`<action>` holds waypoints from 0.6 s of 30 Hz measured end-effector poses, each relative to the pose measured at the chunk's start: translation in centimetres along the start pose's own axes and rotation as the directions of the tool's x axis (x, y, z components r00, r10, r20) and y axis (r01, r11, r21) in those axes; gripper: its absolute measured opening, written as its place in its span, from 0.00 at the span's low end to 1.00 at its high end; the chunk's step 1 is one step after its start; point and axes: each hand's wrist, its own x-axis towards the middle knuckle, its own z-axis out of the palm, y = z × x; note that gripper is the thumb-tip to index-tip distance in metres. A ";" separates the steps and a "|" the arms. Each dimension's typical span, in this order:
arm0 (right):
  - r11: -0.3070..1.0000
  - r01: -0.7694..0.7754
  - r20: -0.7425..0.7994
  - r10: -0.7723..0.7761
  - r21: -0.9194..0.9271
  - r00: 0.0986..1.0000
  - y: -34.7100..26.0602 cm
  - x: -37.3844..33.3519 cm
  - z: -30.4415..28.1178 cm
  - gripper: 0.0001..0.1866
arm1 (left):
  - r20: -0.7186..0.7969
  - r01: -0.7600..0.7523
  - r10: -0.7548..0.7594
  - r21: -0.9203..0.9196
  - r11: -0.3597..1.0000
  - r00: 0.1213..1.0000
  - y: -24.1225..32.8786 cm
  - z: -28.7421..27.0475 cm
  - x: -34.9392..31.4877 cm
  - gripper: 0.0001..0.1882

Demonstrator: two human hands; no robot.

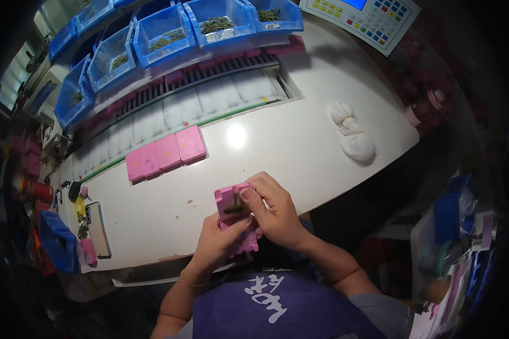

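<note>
Held pink piece (224,196): in front of the body, above the near edge of the surface (300,164), face up, probably so its recess is visible; whether it is one part or two, I cannot tell.
Dark insert (232,208): lies in the recess, which likely keeps it from sliding.
Left hand (216,236): fingers closed around the lower portion, thumb across it, apparently steadying it.
Right hand (276,212): fingers bent around the upper right edge, thumb on the face beside the insert; contact with the insert unclear.
Pink blocks (167,152): side by side, seemingly for easy reach.
</note>
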 end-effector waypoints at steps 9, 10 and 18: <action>0.896 -0.259 0.143 0.221 0.360 0.965 1.8 -0.4 -0.4 0.18 | 0.151 -0.427 0.675 0.865 0.264 0.722 -1.4 -1.4 0.9 0.12; 0.897 -0.258 0.139 0.222 0.359 0.965 1.7 -0.4 -0.5 0.18 | 0.233 -0.437 0.733 0.894 0.097 0.640 -1.4 -1.8 1.0 0.13; 0.883 -0.265 0.194 0.202 0.388 0.960 2.1 -0.4 -0.4 0.16 | 0.479 -0.466 0.676 0.857 -0.221 0.560 0.9 -2.3 1.2 0.15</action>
